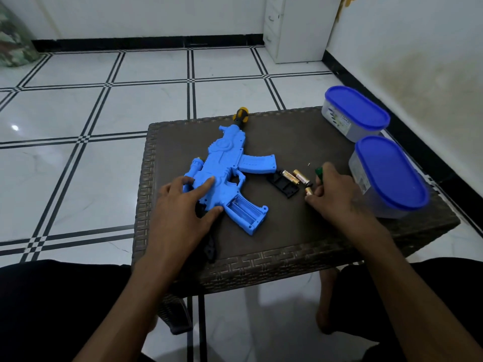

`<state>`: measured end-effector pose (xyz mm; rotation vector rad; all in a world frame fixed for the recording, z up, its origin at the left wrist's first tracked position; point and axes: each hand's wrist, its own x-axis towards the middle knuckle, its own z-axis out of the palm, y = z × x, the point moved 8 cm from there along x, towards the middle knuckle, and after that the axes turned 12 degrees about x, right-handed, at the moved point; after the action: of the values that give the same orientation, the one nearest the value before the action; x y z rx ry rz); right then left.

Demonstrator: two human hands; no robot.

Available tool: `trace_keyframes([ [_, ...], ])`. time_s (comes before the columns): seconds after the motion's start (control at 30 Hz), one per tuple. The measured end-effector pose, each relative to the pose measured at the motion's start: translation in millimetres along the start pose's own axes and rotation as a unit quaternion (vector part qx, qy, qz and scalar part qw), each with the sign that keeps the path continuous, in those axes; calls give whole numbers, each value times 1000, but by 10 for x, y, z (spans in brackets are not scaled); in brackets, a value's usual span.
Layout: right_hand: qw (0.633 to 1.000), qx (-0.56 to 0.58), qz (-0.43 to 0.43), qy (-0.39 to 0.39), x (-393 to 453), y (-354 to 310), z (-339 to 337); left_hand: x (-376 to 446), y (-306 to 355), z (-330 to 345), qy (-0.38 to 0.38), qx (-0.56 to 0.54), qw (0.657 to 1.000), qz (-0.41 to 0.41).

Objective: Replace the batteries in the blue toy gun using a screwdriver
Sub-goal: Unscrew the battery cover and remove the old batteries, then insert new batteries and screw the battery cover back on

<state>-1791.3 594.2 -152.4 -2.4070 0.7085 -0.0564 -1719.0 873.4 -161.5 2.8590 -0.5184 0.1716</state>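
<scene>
- One blue toy gun, on its side at the middle of the dark woven table; grip pointing toward the near edge, battery bay open and seemingly empty. Hollow moulded plastic by the look: judged light, stiff, apt to slide on the smooth top. Best pinned at the broad body above the grip, clear of the open bay.
- One left hand, spread flat on the gun's rear body, fingers open, thumb just beside the grip; pressing down, not clasped round anything.
- One right hand, partly curled round a green object and touching a gold battery; whether the battery is truly pinched cannot be told.
- Two further gold-and-black batteries, lying side by side just right of the gun. Judged small, dense, smooth and prone to rolling; best taken across the barrel between thumb and forefinger.
- One black cover, presumably the bay lid, beside those batteries.
- One tiny screw, loose, near the right hand; easily lost.
- One screwdriver, yellow-and-black handle, at the far edge, partly behind the gun.
- Two blue-lidded containers, at the table's right side, closed.
</scene>
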Motion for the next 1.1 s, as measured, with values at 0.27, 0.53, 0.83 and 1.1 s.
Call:
trace_keyframes([
  [0.27,999,37,-8,-13,-51,-100,-75,-104,27,-48,43,25,999,-21],
  [0.53,997,-61,25,28,259,-77,-324,-49,116,-254,88,41,995,17],
  [0.83,982,-183,37,-7,400,-25,-159,252,620,-321,98,-30,990,95],
  [1.1,984,-166,-40,60,673,-238,-637,773,1197,-359,84,-54,984,150],
])
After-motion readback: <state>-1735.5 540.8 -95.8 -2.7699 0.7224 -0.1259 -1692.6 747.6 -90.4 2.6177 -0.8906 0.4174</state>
